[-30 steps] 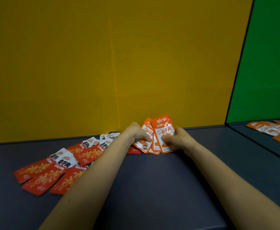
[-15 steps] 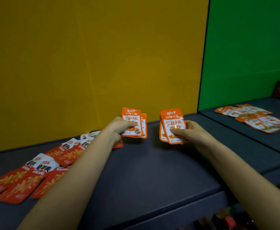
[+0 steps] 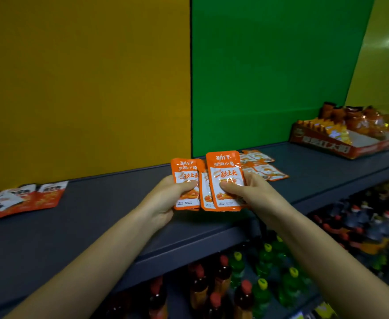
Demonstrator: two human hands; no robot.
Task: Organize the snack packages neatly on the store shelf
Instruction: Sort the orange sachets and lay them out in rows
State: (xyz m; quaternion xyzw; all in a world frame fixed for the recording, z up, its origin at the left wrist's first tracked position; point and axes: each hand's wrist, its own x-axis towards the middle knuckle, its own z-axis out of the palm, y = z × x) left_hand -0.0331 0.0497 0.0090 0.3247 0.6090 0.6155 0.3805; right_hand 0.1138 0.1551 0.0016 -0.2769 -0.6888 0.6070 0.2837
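Several orange packets (image 3: 224, 178) rise above left hand (image 3: 165, 200), right hand (image 3: 252, 194) (thumb-pinched).

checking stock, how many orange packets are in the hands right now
3: one packet in the left hand, two overlapping packets in the right hand; more may hide behind.

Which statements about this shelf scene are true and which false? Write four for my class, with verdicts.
1. The left hand and the right hand both hold orange packets. True.
2. The red packets lie right of both hands. False: they lie far to their left.
3. Bottles stand below the shelf. True.
4. The display carton stands at the shelf's left end. False: it stands at the right end.
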